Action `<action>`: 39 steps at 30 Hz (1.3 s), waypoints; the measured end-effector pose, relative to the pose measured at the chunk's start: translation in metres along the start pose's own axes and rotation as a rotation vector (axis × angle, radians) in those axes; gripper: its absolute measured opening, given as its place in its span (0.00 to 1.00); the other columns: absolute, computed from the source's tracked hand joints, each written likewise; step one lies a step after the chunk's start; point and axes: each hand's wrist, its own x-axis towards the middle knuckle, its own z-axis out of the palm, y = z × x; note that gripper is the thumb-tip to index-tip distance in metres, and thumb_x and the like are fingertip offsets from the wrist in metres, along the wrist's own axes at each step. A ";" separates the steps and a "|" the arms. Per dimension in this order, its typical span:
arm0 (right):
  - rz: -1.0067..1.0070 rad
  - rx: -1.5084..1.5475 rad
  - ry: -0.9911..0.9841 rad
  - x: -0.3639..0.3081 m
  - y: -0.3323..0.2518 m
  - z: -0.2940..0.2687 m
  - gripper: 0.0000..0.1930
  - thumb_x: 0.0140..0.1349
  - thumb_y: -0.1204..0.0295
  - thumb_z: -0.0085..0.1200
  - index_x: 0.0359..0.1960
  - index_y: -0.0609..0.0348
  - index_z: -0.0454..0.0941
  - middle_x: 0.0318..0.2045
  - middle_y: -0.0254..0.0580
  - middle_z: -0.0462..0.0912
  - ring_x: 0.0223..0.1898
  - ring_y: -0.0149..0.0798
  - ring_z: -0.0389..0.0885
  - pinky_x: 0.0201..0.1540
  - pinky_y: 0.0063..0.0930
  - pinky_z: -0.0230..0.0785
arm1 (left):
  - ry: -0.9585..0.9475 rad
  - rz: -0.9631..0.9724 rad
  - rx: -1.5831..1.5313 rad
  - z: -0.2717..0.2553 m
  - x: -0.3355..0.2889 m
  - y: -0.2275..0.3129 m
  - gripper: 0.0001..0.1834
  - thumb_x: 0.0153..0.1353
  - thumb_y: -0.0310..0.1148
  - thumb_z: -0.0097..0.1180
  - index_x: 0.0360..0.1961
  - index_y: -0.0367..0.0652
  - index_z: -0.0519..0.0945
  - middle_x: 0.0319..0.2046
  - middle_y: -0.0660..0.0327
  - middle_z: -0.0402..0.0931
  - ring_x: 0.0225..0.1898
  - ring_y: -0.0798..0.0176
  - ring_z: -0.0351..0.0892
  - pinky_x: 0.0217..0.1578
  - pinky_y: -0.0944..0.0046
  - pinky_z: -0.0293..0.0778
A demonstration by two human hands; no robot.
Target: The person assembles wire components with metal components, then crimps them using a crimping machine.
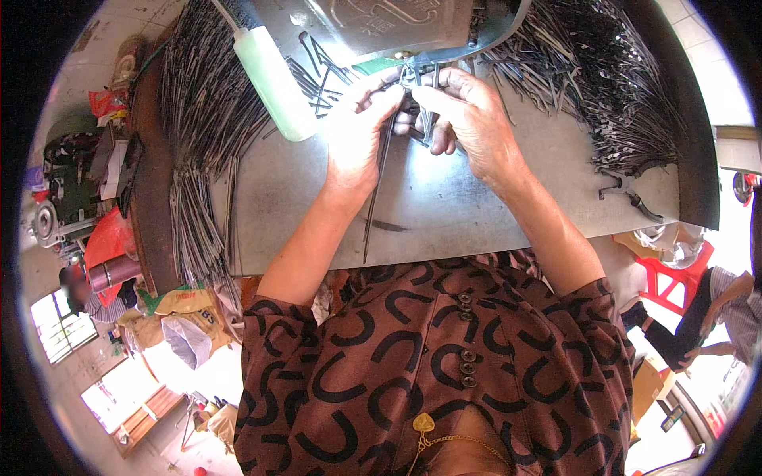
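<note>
Both hands meet at the front of a machine, just under its lower edge. My left hand (357,127) is closed, thumb against fingers, on a long thin dark strip (381,186). The strip's lower length slants down over the tabletop toward its front edge. Close beside it, my right hand (476,119) is pinched shut on a short grey strip (428,123), which hangs between its thumb and fingers. The fingertips nearly touch under a bright light. Exactly how the strips meet the machine there is hidden.
A metal machine (381,20) stands ahead, with a pale green handle (274,83) at its left. Large heaps of dark strips lie left (210,103) and right (627,87) on the metal table (476,230). Pliers (631,194) lie at right. A person (714,317) sits beyond.
</note>
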 end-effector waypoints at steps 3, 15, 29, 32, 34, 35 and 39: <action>0.006 0.007 -0.001 0.000 0.001 0.001 0.10 0.59 0.67 0.52 0.33 0.62 0.75 0.20 0.37 0.79 0.12 0.26 0.74 0.11 0.15 0.60 | -0.001 -0.003 -0.015 0.001 0.000 0.001 0.17 0.59 0.25 0.55 0.50 0.33 0.74 0.32 0.61 0.76 0.27 0.74 0.73 0.28 0.75 0.71; -0.016 0.033 -0.009 0.002 0.004 0.001 0.09 0.59 0.67 0.53 0.34 0.61 0.75 0.20 0.36 0.80 0.12 0.25 0.73 0.11 0.14 0.59 | -0.002 0.004 -0.015 0.004 -0.002 0.002 0.17 0.59 0.25 0.55 0.49 0.32 0.74 0.31 0.62 0.76 0.26 0.74 0.73 0.26 0.76 0.69; 0.044 -0.105 -0.143 0.016 -0.002 -0.016 0.10 0.57 0.64 0.55 0.28 0.59 0.74 0.14 0.29 0.70 0.10 0.21 0.61 0.11 0.17 0.51 | 0.117 -0.033 -0.093 0.004 -0.003 -0.006 0.16 0.56 0.21 0.55 0.47 0.34 0.73 0.34 0.59 0.76 0.31 0.70 0.75 0.29 0.71 0.73; 0.128 0.007 -0.053 0.013 0.003 -0.011 0.10 0.56 0.64 0.55 0.27 0.58 0.74 0.14 0.28 0.70 0.10 0.21 0.61 0.11 0.17 0.51 | 0.132 -0.045 -0.269 0.002 -0.008 -0.010 0.16 0.56 0.21 0.55 0.46 0.34 0.72 0.35 0.60 0.76 0.32 0.70 0.75 0.29 0.71 0.74; 0.141 0.079 -0.042 0.011 -0.001 -0.010 0.09 0.56 0.65 0.55 0.26 0.57 0.73 0.15 0.29 0.70 0.09 0.22 0.61 0.12 0.16 0.53 | 0.115 -0.034 -0.220 0.003 -0.008 -0.012 0.15 0.56 0.24 0.56 0.45 0.34 0.73 0.36 0.60 0.76 0.33 0.69 0.76 0.30 0.70 0.74; 0.128 0.066 -0.049 0.010 -0.005 -0.007 0.08 0.57 0.66 0.55 0.27 0.56 0.72 0.16 0.29 0.71 0.10 0.22 0.62 0.12 0.16 0.53 | 0.123 0.011 -0.208 0.004 -0.008 -0.013 0.15 0.56 0.25 0.57 0.45 0.34 0.73 0.35 0.60 0.76 0.33 0.69 0.75 0.31 0.70 0.74; 0.002 -0.021 -0.061 0.011 0.005 -0.005 0.10 0.59 0.66 0.52 0.28 0.59 0.72 0.18 0.33 0.74 0.12 0.24 0.71 0.14 0.17 0.59 | 0.139 -0.088 0.001 0.001 -0.014 -0.012 0.15 0.57 0.29 0.58 0.44 0.34 0.74 0.34 0.61 0.76 0.33 0.71 0.74 0.33 0.71 0.72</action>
